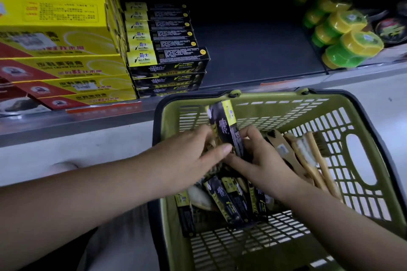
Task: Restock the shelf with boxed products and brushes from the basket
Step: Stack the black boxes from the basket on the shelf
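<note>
Plastic basket (pixel 343 114); wood brushes (pixel 317 160); glossy cardbd boxes (pixel 229 127).

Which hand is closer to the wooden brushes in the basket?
Right. The right hand sits just beside the wooden brushes, gripping the raised black box; the left hand is farther off, across that box.

The basket (pixel 286 114) runs off the bottom edge, so its near rim is unseen. Inside it, motion blurs the left hand (pixel 193 149) and the black box (pixel 229 125) it grips with the right hand (pixel 259 158); both hands cover the boxes beneath. The brushes (pixel 308 156) lose their handle ends behind the right forearm. Beyond the basket, the back of the shelf (pixel 253 55) is lost in darkness.
</note>
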`<state>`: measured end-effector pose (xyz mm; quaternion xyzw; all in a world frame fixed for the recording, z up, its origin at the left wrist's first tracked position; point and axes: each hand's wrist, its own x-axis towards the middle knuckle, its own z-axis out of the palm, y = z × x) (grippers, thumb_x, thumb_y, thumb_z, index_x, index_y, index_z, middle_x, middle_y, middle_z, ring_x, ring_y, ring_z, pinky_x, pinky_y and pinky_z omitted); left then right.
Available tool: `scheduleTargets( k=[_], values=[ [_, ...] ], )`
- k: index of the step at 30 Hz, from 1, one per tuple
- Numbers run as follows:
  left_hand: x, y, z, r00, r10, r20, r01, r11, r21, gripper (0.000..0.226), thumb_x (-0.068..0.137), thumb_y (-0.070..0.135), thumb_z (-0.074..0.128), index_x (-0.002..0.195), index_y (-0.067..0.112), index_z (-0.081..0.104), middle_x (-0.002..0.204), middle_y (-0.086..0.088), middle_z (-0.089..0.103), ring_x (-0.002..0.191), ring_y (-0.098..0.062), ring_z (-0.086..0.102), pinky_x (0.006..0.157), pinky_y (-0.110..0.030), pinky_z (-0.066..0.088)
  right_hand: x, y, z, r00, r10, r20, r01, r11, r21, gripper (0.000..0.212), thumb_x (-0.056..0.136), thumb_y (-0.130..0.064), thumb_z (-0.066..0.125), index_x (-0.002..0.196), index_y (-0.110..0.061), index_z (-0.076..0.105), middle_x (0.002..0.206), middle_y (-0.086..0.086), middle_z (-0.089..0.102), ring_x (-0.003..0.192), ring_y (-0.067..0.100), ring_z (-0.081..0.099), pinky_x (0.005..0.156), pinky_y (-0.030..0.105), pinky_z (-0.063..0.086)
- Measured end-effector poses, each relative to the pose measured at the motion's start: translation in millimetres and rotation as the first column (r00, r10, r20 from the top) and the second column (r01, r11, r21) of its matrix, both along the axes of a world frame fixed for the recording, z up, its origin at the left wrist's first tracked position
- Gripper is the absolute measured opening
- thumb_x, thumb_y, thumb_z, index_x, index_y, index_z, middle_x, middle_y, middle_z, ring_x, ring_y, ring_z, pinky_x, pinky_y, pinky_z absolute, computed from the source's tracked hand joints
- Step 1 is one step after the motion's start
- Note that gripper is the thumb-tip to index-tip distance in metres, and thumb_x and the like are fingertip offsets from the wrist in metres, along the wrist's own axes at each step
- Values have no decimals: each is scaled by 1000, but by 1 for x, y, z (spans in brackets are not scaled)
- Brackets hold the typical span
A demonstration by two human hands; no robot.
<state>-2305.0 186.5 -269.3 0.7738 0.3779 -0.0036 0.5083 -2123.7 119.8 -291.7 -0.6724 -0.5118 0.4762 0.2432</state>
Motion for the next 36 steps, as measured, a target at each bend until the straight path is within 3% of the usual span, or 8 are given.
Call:
scheduleTargets(
  k=[3, 6, 10, 14, 17, 20, 30, 36],
  values=[
    [13, -9, -10, 899, 401, 178, -272, 828, -490, 25, 87, 51, 43, 108, 38, 48, 103, 24, 59, 94, 11, 56, 75, -6, 42, -20, -7, 5, 998, 54, -12, -52, 991, 121, 36, 83, -22, 67, 110, -17, 44, 91, -4, 64, 83, 10, 63, 74, 34, 54],
    [16, -16, -23, 817, 554, 161, -390, 735, -554, 38, 92, 36, 50, 127, 22, 43, 112, 14, 60, 97, 7, 55, 73, -13, 41, -13, -8, 6, 982, 189, -25, -184, 971, 150, 42, 85, -28, 65, 122, -26, 47, 106, -9, 58, 98, 0, 58, 81, 15, 48],
    [16, -13, -29, 808, 574, 134, -371, 672, -641, 15, 91, 27, 56, 99, 38, 50, 96, 25, 61, 92, 8, 55, 75, -18, 37, 18, -4, -21, 971, 97, 218, -95, 995, -19, 21, 91, -26, 57, 111, -21, 60, 107, -3, 63, 96, 13, 62, 86, 29, 50],
    [16, -12, -35, 827, 548, 125, -325, 647, -690, 23, 88, 18, 60, 91, 38, 51, 93, 24, 62, 89, 8, 53, 69, -16, 34, 25, -9, -73, 620, 551, 559, -362, 833, -419, 51, 92, -20, 49, 140, -18, 34, 139, 8, 43, 119, 28, 50, 96, 43, 42],
    [18, -11, -39, 824, 560, 82, -361, 632, -686, 30, 88, 14, 59, 111, 32, 53, 114, 7, 62, 107, -9, 54, 80, -22, 36, 21, -18, -98, 428, 664, 613, -377, 748, -547, 51, 94, -17, 43, 142, -15, 28, 146, 11, 31, 119, 34, 47, 85, 42, 47],
    [19, -11, -40, 813, 577, 78, -371, 617, -694, 24, 89, 11, 59, 90, 34, 52, 87, 19, 60, 81, 7, 55, 64, -13, 36, 18, -27, -108, 307, 682, 664, -392, 726, -565, 44, 95, -20, 40, 137, -15, 30, 141, 14, 32, 116, 35, 46, 80, 42, 46],
    [19, -11, -38, 830, 556, 51, -355, 597, -720, 27, 89, 8, 57, 75, 28, 45, 59, 29, 55, 52, 19, 50, 51, -2, 37, 24, -27, -80, 668, 524, 528, -342, 847, -408, 33, 89, -16, 55, 119, -27, 46, 114, 5, 60, 97, 25, 60, 73, 31, 51],
    [17, -10, -31, 850, 525, 39, -312, 563, -765, 20, 88, 9, 58, 100, 25, 59, 105, 7, 68, 99, -4, 59, 85, -20, 38, 43, 8, -3, 997, -81, 22, 82, 994, -74, 11, 83, -25, 66, 93, -28, 62, 100, 11, 63, 84, 29, 62, 77, 45, 51]
  ],
)
